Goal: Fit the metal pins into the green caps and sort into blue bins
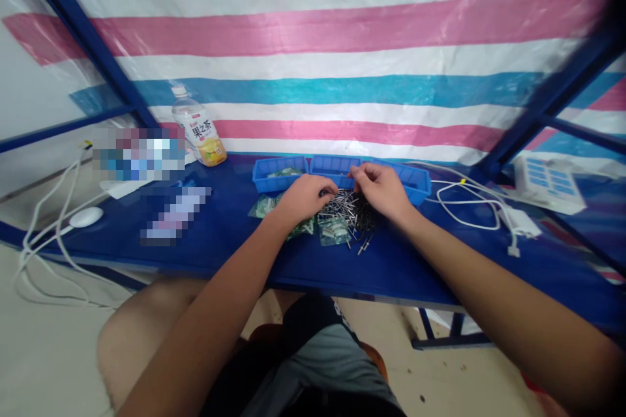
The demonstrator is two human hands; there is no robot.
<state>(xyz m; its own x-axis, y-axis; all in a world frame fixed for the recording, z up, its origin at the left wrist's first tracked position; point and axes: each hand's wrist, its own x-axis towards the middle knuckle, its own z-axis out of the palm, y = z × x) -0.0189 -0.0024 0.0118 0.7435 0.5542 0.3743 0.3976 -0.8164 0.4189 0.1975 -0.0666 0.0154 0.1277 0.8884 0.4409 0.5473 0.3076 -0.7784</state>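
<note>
A heap of thin silvery metal pins [345, 208], like rivets or nails, lies on the blue table. My left hand [309, 195] is over the heap's left edge, fingers curled inward; whatever they hold is hidden. At the heap's far right side, my right hand [380, 186] has thumb and fingers pinched together before the blue bins, their contents too small to make out. A small clear bag of pieces [334, 232] sits at the near edge of the heap. Other green-tinted bags [264, 206] are partly covered by my left hand and forearm.
Behind the heap stand a left blue bin [274, 186], holding bags, a middle bin [335, 163] and a right bin [418, 186]. A drink bottle [199, 130] is at back left. White cables [464, 225] and a power strip [550, 186] lie right. A striped sheet [313, 32] hangs behind.
</note>
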